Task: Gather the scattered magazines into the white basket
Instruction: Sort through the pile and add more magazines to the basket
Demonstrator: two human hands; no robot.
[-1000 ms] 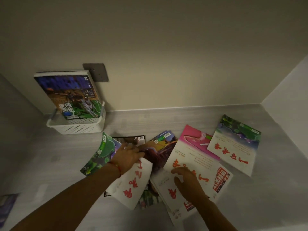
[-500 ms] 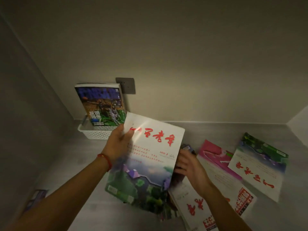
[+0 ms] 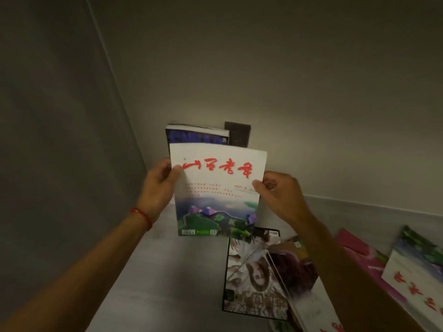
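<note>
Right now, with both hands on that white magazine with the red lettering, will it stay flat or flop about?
The white magazine is probably fairly floppy: each of the left hand and right hand pinches a side edge, which likely keeps it flat. It looks thin, so probably light. Its cover seems glossy, so perhaps slippery.

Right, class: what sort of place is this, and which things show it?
Probably a corner of a room at home: plain walls, a wall socket plate, and magazines scattered on a grey surface.

Red brush-script title, four characters, printed across white top of held magazine (image 3: pixel 217 188); small lines beneath too blurred. "20" read at top right corner of upright blue magazine (image 3: pixel 197 136) behind.
</note>
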